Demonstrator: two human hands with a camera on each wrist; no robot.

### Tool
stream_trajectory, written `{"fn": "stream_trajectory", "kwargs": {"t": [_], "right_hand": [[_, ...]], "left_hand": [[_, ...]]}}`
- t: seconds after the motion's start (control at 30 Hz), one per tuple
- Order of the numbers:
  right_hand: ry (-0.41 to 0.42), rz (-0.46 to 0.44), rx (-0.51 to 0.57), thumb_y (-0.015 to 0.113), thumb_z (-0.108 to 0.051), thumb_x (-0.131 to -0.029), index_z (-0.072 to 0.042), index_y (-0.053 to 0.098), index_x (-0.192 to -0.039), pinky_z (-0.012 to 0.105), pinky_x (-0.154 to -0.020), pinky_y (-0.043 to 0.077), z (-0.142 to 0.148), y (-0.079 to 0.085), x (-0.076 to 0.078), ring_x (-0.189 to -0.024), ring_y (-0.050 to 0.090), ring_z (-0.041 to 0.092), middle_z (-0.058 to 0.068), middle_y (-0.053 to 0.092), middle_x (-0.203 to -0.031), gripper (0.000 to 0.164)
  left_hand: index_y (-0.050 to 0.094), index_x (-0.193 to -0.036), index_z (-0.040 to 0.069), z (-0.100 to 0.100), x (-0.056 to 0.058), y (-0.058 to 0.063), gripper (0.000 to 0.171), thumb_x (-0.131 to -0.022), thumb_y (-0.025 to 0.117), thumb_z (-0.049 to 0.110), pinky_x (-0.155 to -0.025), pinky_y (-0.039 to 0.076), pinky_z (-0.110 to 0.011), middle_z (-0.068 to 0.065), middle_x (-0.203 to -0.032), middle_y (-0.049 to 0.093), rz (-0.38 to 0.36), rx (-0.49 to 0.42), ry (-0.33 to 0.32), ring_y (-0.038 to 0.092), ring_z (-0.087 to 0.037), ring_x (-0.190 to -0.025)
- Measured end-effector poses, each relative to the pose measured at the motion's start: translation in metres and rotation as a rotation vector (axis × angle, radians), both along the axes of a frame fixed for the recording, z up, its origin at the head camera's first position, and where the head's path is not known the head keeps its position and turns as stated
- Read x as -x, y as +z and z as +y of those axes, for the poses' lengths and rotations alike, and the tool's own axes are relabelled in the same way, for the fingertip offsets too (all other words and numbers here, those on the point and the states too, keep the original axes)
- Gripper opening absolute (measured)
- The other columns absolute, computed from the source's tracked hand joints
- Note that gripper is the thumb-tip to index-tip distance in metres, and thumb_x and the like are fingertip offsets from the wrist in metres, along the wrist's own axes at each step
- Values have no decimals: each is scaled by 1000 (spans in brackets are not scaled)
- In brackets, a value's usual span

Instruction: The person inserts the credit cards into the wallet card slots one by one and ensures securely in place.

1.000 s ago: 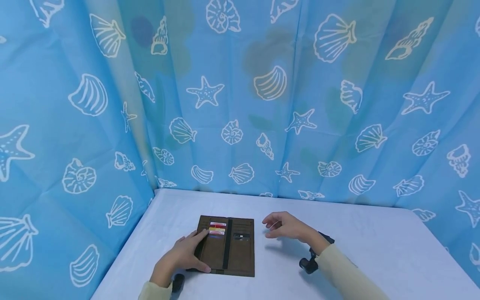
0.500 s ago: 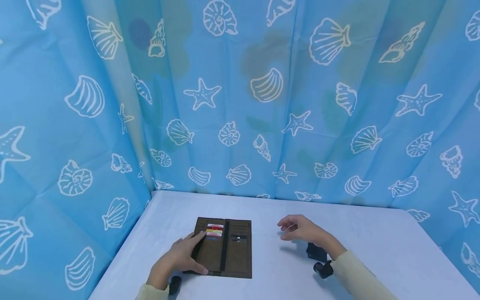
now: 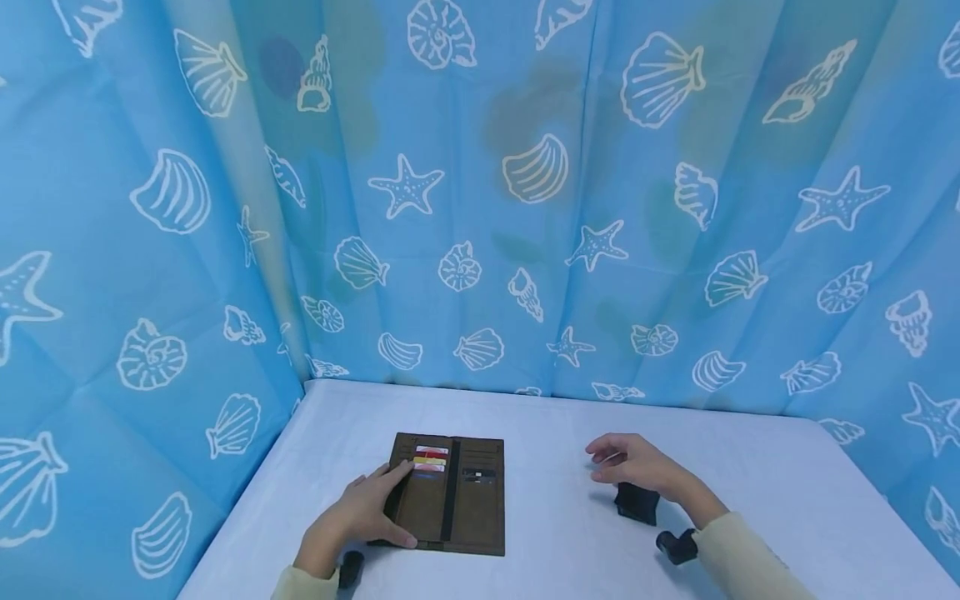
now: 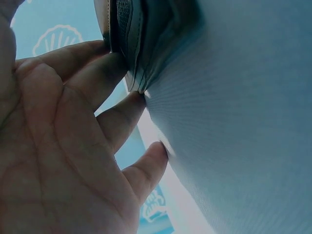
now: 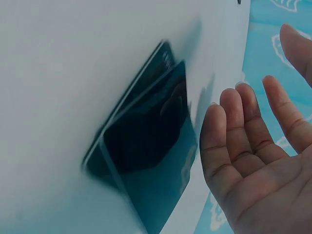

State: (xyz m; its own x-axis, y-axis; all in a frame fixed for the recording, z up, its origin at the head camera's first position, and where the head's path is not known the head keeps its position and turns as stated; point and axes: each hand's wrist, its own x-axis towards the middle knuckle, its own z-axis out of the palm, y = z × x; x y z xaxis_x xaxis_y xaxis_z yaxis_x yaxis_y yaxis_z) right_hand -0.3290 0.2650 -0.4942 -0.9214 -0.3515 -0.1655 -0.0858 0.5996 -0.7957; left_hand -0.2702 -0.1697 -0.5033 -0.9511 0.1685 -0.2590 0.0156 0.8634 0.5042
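An opened dark brown long wallet [image 3: 480, 517] lies on the white table. Coloured cards [image 3: 431, 459] stick out of its left-side slots, and a dark card [image 3: 478, 475] sits in a right-side slot. My left hand [image 3: 367, 506] rests along the wallet's left side, index finger on the inner face and thumb at the lower edge. In the left wrist view its fingertips touch the wallet's layered edge [image 4: 134, 44] and the table. My right hand [image 3: 641, 463] hovers to the right, holding nothing. Below it stands a black, glossy thing with two flat panels [image 5: 151, 126]; its kind is unclear.
A blue curtain [image 3: 465, 208] printed with white shells and starfish hangs behind the table and along its left. Small black wrist cameras show at the left wrist [image 3: 350, 568] and the right wrist [image 3: 677, 546]. White table surface [image 3: 551, 500] lies between the hands.
My right hand has moved away from the wallet to the right, uncovering more of the black thing beneath it. The left hand and the wallet stay in place.
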Motion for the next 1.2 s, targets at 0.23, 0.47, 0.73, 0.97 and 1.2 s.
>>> {"fn": "stream_trajectory", "kwargs": {"t": [0.23,0.47,0.73,0.97,1.2], "right_hand": [[-77,0,-42,76,-21,-86,-3,61,-125,44,-92,56,14,0,-2,-102,62,21,11,67,-116,45],[-157,56,-147,80,-28,-82,-9,63,-125,55,-98,51,24,-5,-6,-117,58,32,11,65,-125,49],[-196,98,-229,84,-32,-77,-8,57,-132,54,-92,54,33,-9,-11,-117,55,37,18,58,-129,66],[-165,85,-351,89,-45,-67,-9,55,-130,57,-91,54,40,-16,-12,-112,55,38,24,53,-126,81],[-153,95,-455,91,-52,-59,-11,54,-130,61,-89,52,40,-17,-18,-108,50,37,23,52,-122,90]], "left_hand": [[40,-152,19,-2,2,1,109,-59,94,41,-115,21,-70,-16,-156,39,-13,-1,-4,27,-47,-146],[40,-151,18,-1,1,1,109,-59,94,40,-116,20,-68,-16,-156,40,3,7,-20,27,-45,-146],[40,-151,19,-1,1,2,109,-60,94,39,-115,21,-70,-17,-156,39,-1,0,-8,27,-47,-146],[40,-151,18,-1,0,2,109,-60,94,40,-117,20,-68,-17,-156,40,19,10,-16,28,-44,-146],[39,-152,17,0,0,2,110,-60,94,40,-117,19,-68,-17,-156,39,17,13,-16,27,-44,-147]]}}
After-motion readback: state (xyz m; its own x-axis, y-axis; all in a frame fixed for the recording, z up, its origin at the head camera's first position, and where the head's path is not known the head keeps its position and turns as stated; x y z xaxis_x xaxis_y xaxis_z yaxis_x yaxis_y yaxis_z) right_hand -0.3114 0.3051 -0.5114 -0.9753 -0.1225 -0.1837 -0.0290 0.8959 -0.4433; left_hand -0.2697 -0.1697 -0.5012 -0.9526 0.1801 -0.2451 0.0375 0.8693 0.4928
